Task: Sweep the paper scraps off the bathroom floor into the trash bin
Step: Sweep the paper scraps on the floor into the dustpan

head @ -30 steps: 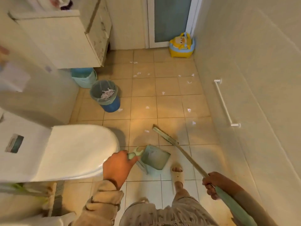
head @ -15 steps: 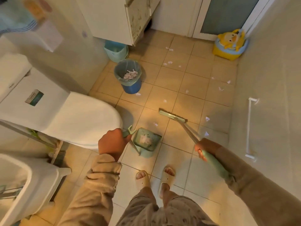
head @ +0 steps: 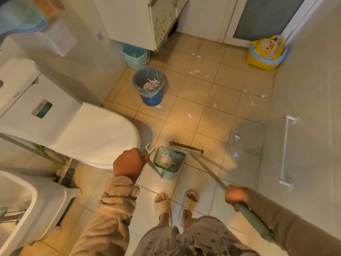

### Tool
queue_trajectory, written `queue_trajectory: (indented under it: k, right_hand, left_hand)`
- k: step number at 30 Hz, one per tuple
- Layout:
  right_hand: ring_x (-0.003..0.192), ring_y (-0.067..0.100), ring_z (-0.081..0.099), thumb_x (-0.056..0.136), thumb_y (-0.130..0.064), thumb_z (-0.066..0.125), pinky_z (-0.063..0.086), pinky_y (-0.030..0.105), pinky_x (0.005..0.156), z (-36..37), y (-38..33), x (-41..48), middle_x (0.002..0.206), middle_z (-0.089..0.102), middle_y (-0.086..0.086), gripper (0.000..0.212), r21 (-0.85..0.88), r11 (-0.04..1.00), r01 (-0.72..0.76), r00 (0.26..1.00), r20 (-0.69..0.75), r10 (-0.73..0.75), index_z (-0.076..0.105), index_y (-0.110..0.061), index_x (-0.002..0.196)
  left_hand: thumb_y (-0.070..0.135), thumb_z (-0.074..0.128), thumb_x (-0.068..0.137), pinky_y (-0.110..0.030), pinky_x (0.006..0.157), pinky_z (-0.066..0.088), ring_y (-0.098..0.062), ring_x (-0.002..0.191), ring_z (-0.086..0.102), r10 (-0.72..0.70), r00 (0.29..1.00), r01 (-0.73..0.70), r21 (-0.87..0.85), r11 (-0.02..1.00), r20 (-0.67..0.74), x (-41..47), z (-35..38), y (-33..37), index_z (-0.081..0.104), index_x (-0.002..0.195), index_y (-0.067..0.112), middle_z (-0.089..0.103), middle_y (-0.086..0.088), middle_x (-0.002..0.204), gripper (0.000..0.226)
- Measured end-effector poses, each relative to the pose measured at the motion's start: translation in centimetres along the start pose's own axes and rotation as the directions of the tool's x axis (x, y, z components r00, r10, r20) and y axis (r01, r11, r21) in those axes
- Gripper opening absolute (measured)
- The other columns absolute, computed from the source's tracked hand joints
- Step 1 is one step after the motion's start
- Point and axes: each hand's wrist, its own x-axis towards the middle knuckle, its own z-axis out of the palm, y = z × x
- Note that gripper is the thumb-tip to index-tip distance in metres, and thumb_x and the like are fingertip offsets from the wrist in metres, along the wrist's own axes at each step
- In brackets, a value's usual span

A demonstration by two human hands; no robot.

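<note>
Paper scraps (head: 194, 71), light and flimsy, are lying scattered beyond the dustpan (head: 168, 162), some already gathering inside it, while the left hand (head: 129, 163) is curling fingers around its handle and the right hand (head: 235, 195) is gripping the broom (head: 186, 148) mid-pole, likely the steadiest hold.

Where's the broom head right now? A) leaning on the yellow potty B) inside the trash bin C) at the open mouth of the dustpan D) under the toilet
C: the broom head sits on the floor right at the far, open edge of the green dustpan, which already holds some scraps; the blue trash bin stands well beyond it, apart from both.
</note>
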Motion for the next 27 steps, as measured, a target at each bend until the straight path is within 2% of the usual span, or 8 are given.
queue_trajectory:
  k: [2,3,5,7,10,17,24,27]
  right_hand:
    - [0.047,0.009,0.047,0.091,-0.002,0.037,0.039,0.016,0.037,1.2,0.4,-0.3,0.068,0.045,0.005,0.033,0.047,0.999,0.004,0.998,0.060,-0.006,0.036,-0.001,0.124]
    - [0.048,0.011,0.046,0.090,0.000,0.038,0.039,0.017,0.038,1.7,0.5,-0.5,0.066,0.045,0.006,0.026,0.074,0.997,-0.013,0.995,0.104,0.006,0.040,0.000,0.116]
    - [0.038,0.011,0.046,0.088,0.003,0.039,0.038,0.020,0.037,1.9,0.7,-1.5,0.055,0.044,0.007,0.011,0.152,0.988,-0.036,0.989,0.149,0.013,0.045,-0.004,0.080]
    - [0.027,0.010,0.041,0.086,0.003,0.039,0.033,0.018,0.040,1.8,1.6,-1.9,0.038,0.041,0.004,0.033,0.301,0.950,-0.080,0.979,0.205,0.018,0.038,-0.009,0.055]
    - [0.025,0.009,0.037,0.087,0.000,0.040,0.028,0.015,0.039,1.4,3.7,-2.7,0.030,0.037,0.000,0.049,0.506,0.851,-0.138,0.964,0.265,-0.001,0.037,-0.011,0.039]
    - [0.026,0.010,0.033,0.086,0.000,0.041,0.024,0.012,0.039,4.5,7.3,-3.0,0.034,0.035,0.000,0.045,0.785,0.596,-0.167,0.965,0.255,-0.066,0.035,-0.012,0.043]
    - [0.020,0.010,0.033,0.086,0.001,0.040,0.027,0.009,0.036,6.9,6.5,-2.4,0.028,0.035,0.002,0.057,0.868,0.475,-0.144,0.987,0.161,0.005,0.037,-0.010,0.031]
    - [0.018,0.011,0.033,0.086,0.002,0.040,0.028,0.009,0.034,6.7,7.2,-2.7,0.026,0.034,0.003,0.063,0.889,0.437,-0.136,0.991,0.127,0.050,0.037,-0.011,0.025]
  left_hand:
    - [0.049,0.048,0.091,-0.038,0.077,0.051,-0.034,0.094,0.064,0.003,1.000,-0.003,-0.009,1.000,-0.001,0.3,-0.3,-0.1,0.062,0.099,0.004,0.069,-0.016,0.101,0.048]
    - [0.049,0.048,0.091,-0.038,0.078,0.051,-0.034,0.094,0.064,0.006,1.000,-0.006,-0.015,1.000,0.001,0.5,-0.4,-0.2,0.062,0.099,0.004,0.069,-0.017,0.101,0.048]
    - [0.048,0.048,0.092,-0.038,0.078,0.051,-0.035,0.095,0.064,0.015,1.000,-0.015,-0.030,0.999,0.009,0.8,-0.6,-0.4,0.062,0.099,0.003,0.069,-0.017,0.101,0.048]
    - [0.047,0.048,0.092,-0.037,0.078,0.051,-0.035,0.094,0.064,0.034,0.999,-0.033,-0.043,0.999,0.019,0.9,-0.6,-0.6,0.062,0.098,0.002,0.069,-0.018,0.101,0.047]
    - [0.046,0.050,0.091,-0.036,0.076,0.049,-0.034,0.092,0.063,0.059,0.998,-0.057,-0.070,0.996,0.027,1.1,-0.5,-1.0,0.063,0.097,0.003,0.069,-0.016,0.099,0.045]
    - [0.043,0.056,0.087,-0.028,0.061,0.037,-0.025,0.068,0.051,0.173,0.980,-0.152,-0.193,0.969,0.096,1.9,-1.3,-1.4,0.049,0.064,0.015,0.055,-0.006,0.070,0.037]
    - [0.048,0.055,0.087,-0.030,0.066,0.039,-0.032,0.089,0.062,0.387,0.917,-0.382,-0.070,0.921,0.091,3.2,-1.8,3.6,0.067,0.095,0.008,0.068,-0.012,0.091,0.042]
    - [0.050,0.054,0.087,-0.029,0.066,0.040,-0.032,0.091,0.064,0.472,0.875,-0.475,0.007,0.880,0.112,3.6,-1.8,6.9,0.066,0.097,0.009,0.070,-0.014,0.096,0.044]
